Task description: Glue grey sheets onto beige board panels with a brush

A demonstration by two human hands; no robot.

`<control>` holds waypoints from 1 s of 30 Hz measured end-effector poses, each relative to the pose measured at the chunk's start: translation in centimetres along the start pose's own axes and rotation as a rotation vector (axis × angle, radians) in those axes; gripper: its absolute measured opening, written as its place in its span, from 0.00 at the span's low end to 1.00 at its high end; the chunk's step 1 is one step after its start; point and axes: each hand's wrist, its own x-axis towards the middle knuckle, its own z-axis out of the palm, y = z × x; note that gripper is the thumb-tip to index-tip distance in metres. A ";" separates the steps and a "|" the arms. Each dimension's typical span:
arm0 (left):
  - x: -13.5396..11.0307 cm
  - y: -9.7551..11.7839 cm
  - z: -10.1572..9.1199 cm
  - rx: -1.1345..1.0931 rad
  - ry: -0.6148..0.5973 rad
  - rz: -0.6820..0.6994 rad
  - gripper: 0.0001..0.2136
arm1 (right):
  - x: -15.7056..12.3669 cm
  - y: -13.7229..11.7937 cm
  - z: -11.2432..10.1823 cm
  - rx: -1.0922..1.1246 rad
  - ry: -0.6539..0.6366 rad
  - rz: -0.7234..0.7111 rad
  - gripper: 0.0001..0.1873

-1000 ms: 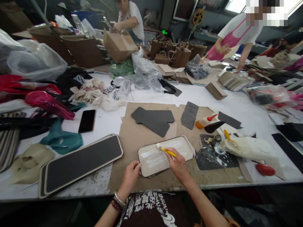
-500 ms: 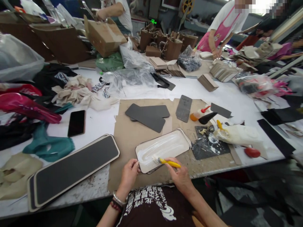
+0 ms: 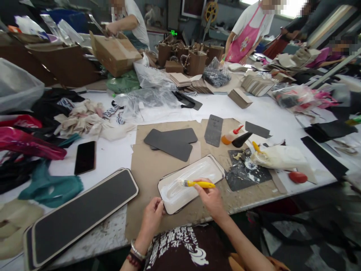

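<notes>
Here a yellow-handled brush [image 3: 199, 184] is pinched between thumb and fingers of the right hand [image 3: 211, 199], and its bristles are laid on the white panel [image 3: 204, 171]. The panel is seen lying flat on the brown cardboard sheet [image 3: 149, 169] at the near edge of the table [image 3: 270, 113], right in front of the person, with wet white glue smeared along its middle. Its near left corner is gripped by the left hand [image 3: 151, 218], fingers curled tight on the rim. Further back on the cardboard, two grey panels [image 3: 169, 143] are overlapped. A long black board [image 3: 81, 210] is laid out to the left, and a phone [image 3: 85, 157] is seen beyond it. To the right, a glue-spattered black mat [image 3: 245, 175] is flanked by an orange bottle [image 3: 229, 137] and a white bag [image 3: 282, 157]. Across the table, a cardboard box [image 3: 115, 52] is being handled by a co-worker.
</notes>
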 end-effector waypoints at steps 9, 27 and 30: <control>-0.4 0.8 0.4 0.095 0.083 -0.019 0.15 | 4.3 2.5 -0.3 -0.145 0.092 -0.007 0.13; 0.2 0.9 0.3 0.163 0.092 -0.049 0.21 | -2.7 2.7 -4.7 -0.175 0.017 -0.101 0.10; 0.2 0.8 0.3 0.161 0.090 -0.048 0.21 | -1.4 1.2 -4.3 -0.034 -0.068 0.012 0.10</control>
